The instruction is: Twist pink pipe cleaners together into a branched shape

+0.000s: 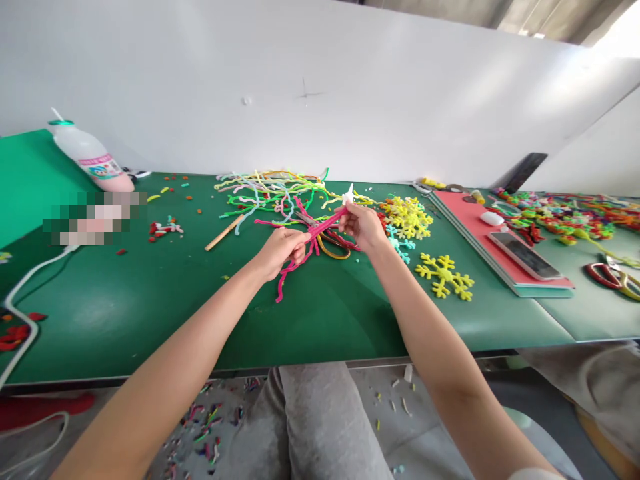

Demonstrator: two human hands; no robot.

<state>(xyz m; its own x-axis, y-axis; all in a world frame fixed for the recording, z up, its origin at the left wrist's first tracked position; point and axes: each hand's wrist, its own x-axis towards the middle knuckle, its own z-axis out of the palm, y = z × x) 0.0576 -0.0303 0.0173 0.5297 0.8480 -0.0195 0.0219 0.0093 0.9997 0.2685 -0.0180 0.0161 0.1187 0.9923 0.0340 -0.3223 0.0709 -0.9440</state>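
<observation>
Left hand [285,252] and right hand [366,227], slightly apart, are pinching the pink fuzzy stems [325,228], which are spanning the gap between them over the green desk [315,327], loose ends trailing beside the left.

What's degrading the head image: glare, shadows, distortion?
Head view: top right corner blown out, pale sheen on the white wall; head view: soft shadow on the green table below the right hand; head view: apparent wide-angle stretch, forearms elongated toward the bottom corners; head view: blocky pixelation below the bottle hides what is there.
</observation>
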